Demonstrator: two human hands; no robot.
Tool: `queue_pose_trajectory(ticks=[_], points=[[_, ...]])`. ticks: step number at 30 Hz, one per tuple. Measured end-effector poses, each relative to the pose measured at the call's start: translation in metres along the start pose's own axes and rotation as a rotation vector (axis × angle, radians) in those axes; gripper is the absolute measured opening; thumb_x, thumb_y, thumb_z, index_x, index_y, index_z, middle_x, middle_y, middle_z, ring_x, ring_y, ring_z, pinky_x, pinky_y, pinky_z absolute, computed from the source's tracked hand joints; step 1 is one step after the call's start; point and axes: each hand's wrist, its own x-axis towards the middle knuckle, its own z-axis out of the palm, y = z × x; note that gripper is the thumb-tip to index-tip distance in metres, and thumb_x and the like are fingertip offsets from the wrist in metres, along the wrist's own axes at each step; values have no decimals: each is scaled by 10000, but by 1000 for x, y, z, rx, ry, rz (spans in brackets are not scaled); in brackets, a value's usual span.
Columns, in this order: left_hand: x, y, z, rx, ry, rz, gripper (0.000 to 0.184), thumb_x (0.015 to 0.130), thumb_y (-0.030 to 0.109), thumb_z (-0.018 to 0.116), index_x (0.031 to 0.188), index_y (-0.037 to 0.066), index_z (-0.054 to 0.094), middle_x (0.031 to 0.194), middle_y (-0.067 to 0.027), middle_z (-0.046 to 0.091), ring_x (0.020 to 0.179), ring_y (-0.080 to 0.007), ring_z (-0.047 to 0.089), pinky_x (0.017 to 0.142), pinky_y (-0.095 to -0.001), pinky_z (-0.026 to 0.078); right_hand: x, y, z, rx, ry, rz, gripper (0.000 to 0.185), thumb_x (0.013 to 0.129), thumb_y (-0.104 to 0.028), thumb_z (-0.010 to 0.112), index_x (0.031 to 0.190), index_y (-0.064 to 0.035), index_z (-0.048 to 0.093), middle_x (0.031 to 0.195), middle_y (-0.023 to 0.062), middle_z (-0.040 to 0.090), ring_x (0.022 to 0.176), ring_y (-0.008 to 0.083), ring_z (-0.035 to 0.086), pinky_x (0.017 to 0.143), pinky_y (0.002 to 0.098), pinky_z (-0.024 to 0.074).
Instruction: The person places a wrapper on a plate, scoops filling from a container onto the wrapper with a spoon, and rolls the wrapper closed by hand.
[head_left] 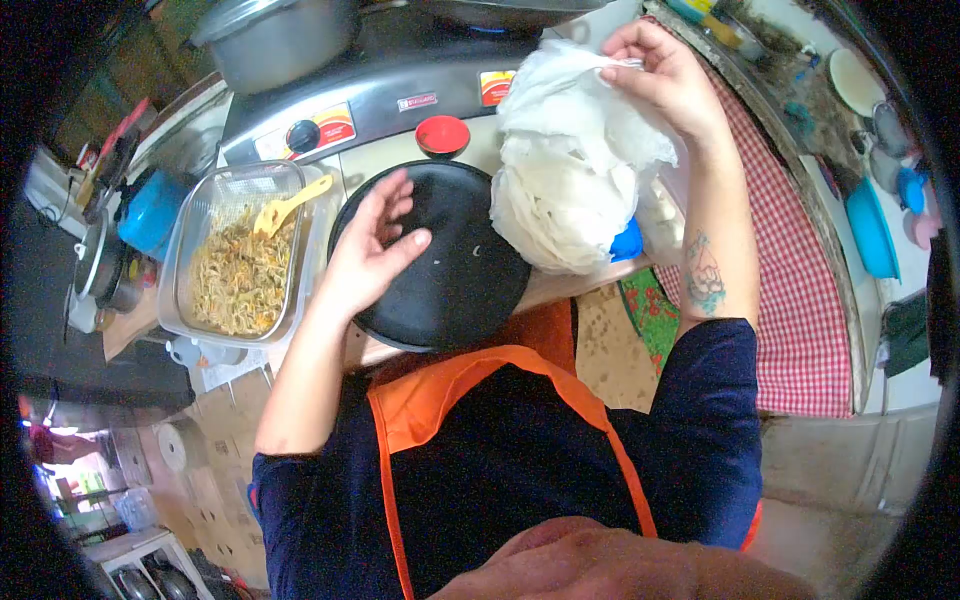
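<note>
My right hand [665,80] pinches the upper edge of a thin, whitish wrapper [570,90]. The sheet hangs over a crumpled pile of similar pale, thin sheets [560,205], which look like spring roll wrappers. Something bright blue [627,241] shows at the pile's lower right. My left hand [375,245] is held over the left part of a round black plate [450,270], fingers apart and holding nothing. A clear container [172,290] left of it holds a shredded, cooked-looking filling [240,275] with a yellow spatula [290,207] resting in it.
Behind the plate stands a small red bowl [443,136]. A stove [400,80] with a large pot [270,45] spans the back. A red checkered cloth [800,330] hangs at the right, near a turquoise basin [872,230]. Blue cloth-like material [155,213] lies left of the container.
</note>
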Motion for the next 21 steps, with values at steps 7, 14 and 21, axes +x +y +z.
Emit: queue_pose_trajectory(ticks=[7, 14, 21], points=[[18, 19, 9, 5, 68, 147, 981, 684, 248, 822, 1449, 73, 232, 1451, -159, 335, 1364, -275, 280, 1049, -444, 274, 17, -45, 59, 502, -173, 50, 243, 772, 40, 694, 976, -26, 581, 853, 22, 626, 758, 83, 608, 695, 212, 506], [12, 19, -5, -493, 124, 162, 349, 862, 120, 641, 1187, 30, 552, 1085, -93, 647, 1017, -192, 617, 897, -333, 476, 40, -35, 87, 600, 24, 39, 253, 786, -12, 703, 994, -34, 561, 834, 5, 607, 739, 63, 584, 701, 186, 487], [6, 26, -34, -820, 381, 46, 284, 932, 136, 499, 1189, 18, 526, 1111, -114, 623, 1001, -234, 617, 899, -376, 491, 28, 22, 108, 398, -158, 162, 436, 739, 15, 673, 1155, -26, 547, 851, 0, 589, 777, 80, 580, 712, 210, 478]])
